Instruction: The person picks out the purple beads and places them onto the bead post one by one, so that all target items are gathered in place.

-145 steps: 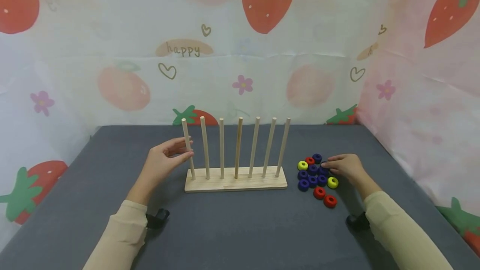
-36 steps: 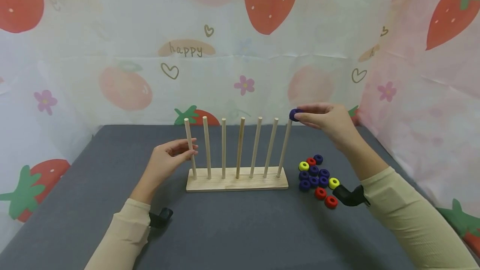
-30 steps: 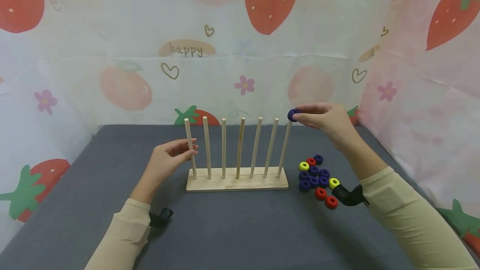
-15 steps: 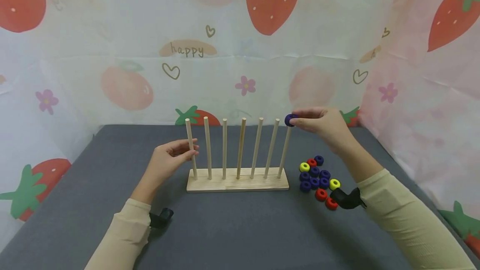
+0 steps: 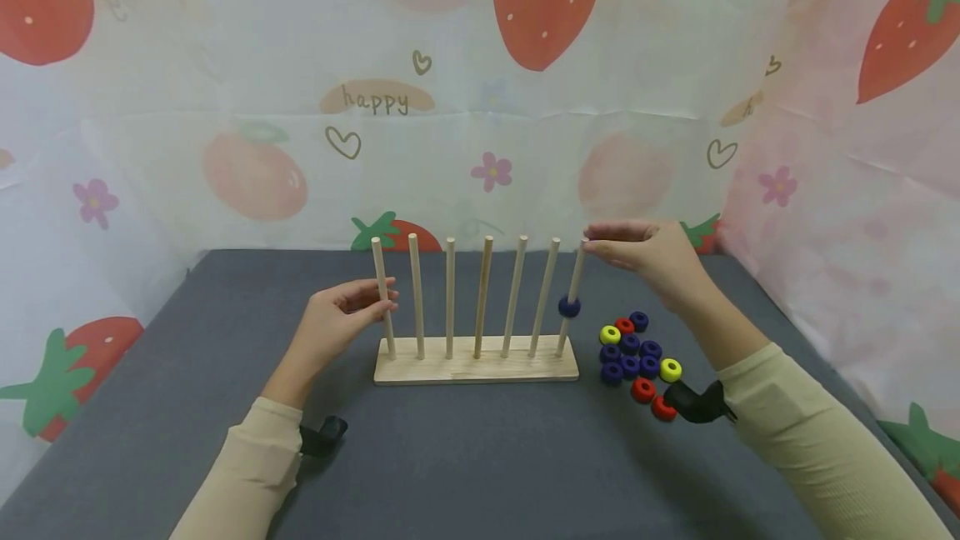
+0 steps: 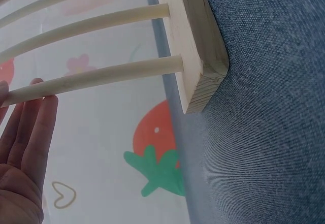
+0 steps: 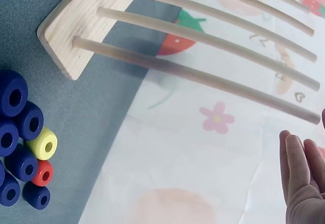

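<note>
My left hand (image 5: 336, 315) pinches the leftmost wooden peg (image 6: 109, 75) of the peg rack, thumb on one side and fingers on the other. The rack's pale base (image 5: 457, 369) lies flat on the table, with several upright pegs in a row. A dark blue bead (image 5: 569, 307) is threaded on the rightmost peg, about midway down and above the base. Up at that peg's tip is my right hand (image 5: 652, 261), its fingers extended and nothing between them. The right wrist view shows these fingertips (image 7: 292, 140) just off the tip of the peg (image 7: 203, 79).
To the right of the rack lies a cluster of loose beads: several blue beads (image 5: 630, 366), two yellow beads (image 5: 671, 370) and several red beads (image 5: 642, 390). My right wrist strap (image 5: 699, 401) overlaps the nearest red one. A printed curtain (image 5: 450, 40) rises behind the grey table (image 5: 465, 457).
My right hand brought a blue bead from the cluster up to the rightmost peg's tip and let go. The bead has dropped partway down the peg. The left hand keeps its hold.
</note>
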### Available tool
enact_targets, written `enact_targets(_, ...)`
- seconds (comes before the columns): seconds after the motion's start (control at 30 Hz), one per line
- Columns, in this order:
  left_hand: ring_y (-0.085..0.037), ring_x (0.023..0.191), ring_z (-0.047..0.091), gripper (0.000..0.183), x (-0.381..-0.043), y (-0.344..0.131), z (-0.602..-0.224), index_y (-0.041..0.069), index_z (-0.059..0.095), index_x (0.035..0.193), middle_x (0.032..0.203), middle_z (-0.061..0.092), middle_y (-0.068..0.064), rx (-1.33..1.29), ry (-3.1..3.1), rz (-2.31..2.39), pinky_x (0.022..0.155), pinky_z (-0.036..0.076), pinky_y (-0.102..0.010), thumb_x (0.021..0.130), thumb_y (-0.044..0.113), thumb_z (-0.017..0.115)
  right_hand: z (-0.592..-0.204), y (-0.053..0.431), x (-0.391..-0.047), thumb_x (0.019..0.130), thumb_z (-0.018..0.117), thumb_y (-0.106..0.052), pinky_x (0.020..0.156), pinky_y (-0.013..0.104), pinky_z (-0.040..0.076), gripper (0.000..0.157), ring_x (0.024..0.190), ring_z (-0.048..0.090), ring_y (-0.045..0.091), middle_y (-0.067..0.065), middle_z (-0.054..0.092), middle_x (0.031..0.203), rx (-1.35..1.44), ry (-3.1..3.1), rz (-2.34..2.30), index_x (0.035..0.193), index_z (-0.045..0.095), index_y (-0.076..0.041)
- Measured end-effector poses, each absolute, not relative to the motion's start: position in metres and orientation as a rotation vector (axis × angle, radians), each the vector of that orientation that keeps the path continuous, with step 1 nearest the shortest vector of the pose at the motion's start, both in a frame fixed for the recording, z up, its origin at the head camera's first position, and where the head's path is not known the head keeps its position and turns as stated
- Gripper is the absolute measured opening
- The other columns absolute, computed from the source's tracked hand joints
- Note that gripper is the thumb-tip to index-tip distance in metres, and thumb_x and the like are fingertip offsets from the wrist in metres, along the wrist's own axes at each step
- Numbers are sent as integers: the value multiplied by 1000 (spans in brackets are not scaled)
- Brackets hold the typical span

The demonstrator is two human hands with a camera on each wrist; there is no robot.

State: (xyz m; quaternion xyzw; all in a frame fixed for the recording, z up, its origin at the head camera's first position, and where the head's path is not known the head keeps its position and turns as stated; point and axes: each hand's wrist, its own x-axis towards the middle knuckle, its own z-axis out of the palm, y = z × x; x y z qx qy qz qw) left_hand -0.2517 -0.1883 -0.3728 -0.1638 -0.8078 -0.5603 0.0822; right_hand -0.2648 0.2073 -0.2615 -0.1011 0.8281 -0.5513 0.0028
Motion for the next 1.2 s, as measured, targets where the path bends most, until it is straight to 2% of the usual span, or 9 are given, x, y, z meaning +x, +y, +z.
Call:
enact_targets(0.23, -3, 96, 72, 39, -252, -188, -373, 3, 64, 131, 118, 71, -23, -503, -2403, -1665, 85, 62, -26, 95, 14, 68, -266, 217, -263, 87, 78, -33, 93, 15, 55, 52, 101, 69, -2, -12, 74, 109, -284, 2595, -1754, 127, 65, -3)
enact_targets(0.33, -5, 96, 72, 39, -253, -189, -374, 2, 64, 131, 118, 71, -23, -510, -2399, -1661, 86, 62, -31, 95, 14, 68, -271, 223, -264, 88, 77, -34, 93, 15, 55, 51, 101, 69, -2, -14, 74, 109, -267, 2616, -1733, 127, 65, -3)
enact_targets(0.57, -12, 98, 73, 38, -254, -189, -375, 3, 65, 130, 117, 71, -22, -493, -2406, -1644, 86, 63, -34, 95, 15, 69, -283, 239, -266, 90, 75, -34, 91, 12, 54, 47, 100, 68, -4, -21, 71, 102, -231, 2641, -1710, 126, 65, -5)
enact_targets(0.73, -7, 97, 72, 39, -254, -189, -375, 2, 64, 131, 118, 71, -23, -496, -2408, -1657, 86, 62, -31, 95, 14, 68, -291, 251, -264, 89, 75, -38, 94, 13, 53, 50, 100, 67, -6, -24, 71, 101, -168, 2635, -1704, 127, 64, -7)
enact_targets(0.93, -1, 95, 71, 39, -253, -189, -375, 2, 63, 132, 119, 70, -24, -507, -2404, -1674, 88, 62, -34, 95, 13, 68, -302, 264, -266, 91, 73, -37, 97, 14, 52, 53, 98, 66, -9, -27, 69, 101, -100, 2611, -1700, 131, 61, -6)
enact_targets(1.2, 0, 95, 71, 39, -253, -189, -374, 2, 63, 132, 119, 70, -24, -498, -2406, -1680, 86, 62, -29, 95, 14, 68, -315, 278, -263, 87, 78, -34, 85, 10, 56, 41, 94, 69, -6, -24, 71, 96, -33, 2517, -1846, 119, 67, -10)
